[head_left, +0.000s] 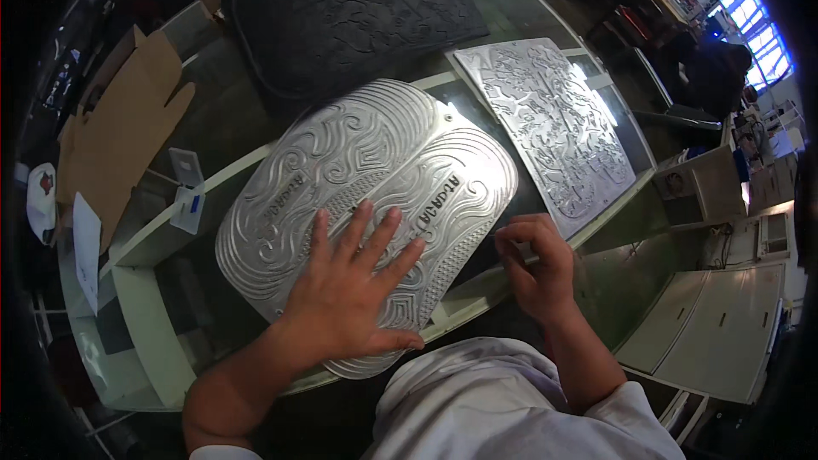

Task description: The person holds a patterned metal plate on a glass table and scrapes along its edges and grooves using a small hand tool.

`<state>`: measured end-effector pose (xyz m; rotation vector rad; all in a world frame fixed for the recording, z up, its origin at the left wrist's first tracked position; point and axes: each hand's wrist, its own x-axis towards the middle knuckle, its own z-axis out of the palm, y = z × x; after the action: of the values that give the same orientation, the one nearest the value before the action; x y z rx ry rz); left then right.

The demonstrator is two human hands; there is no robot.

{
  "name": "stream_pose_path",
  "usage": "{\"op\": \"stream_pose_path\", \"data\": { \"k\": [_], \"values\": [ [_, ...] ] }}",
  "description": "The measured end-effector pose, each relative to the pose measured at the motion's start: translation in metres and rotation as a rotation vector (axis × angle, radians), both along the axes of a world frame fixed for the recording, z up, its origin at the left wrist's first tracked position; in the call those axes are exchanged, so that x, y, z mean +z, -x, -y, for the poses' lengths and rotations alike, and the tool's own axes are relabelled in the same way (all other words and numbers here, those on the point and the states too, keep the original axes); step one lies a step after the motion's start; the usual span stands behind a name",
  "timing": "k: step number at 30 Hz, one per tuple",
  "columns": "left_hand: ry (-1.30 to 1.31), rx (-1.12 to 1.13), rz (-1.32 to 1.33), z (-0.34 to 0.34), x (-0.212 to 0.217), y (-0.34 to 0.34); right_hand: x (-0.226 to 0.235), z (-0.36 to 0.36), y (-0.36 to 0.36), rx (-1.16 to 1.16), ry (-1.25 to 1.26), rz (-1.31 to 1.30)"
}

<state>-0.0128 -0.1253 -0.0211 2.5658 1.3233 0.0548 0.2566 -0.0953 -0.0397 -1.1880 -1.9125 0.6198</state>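
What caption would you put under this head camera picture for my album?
Left hand pressed flat on a shiny swirl-patterned metal plate; right hand pinches something small at its edge on the glass table.

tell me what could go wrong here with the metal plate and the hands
The left hand lies flat on the embossed metal plate, whose near end looks to reach the table edge; it might slide or tip. The right hand is pinched by the plate's rim, so a finger could get nicked.

I see a glass table (230, 111) carrying 2 embossed metal plates (366, 170) (554, 119), 1 black mat (341, 8) at upper centre, and cardboard (119, 128) at left.
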Motion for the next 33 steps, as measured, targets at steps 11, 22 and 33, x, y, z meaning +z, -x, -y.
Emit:
{"op": "stream_pose_path", "data": {
  "k": [11,22,33],
  "values": [
    [0.035,0.002,0.078,-0.001,-0.003,-0.003,-0.002,-0.002,0.006,-0.016,-0.097,0.187],
    [0.058,-0.007,0.111,-0.001,0.003,0.002,0.007,-0.012,0.011,0.048,-0.152,0.281],
    [0.102,0.002,0.154,-0.003,0.005,0.001,0.003,-0.012,0.005,0.123,-0.128,0.284]
  ]
}}
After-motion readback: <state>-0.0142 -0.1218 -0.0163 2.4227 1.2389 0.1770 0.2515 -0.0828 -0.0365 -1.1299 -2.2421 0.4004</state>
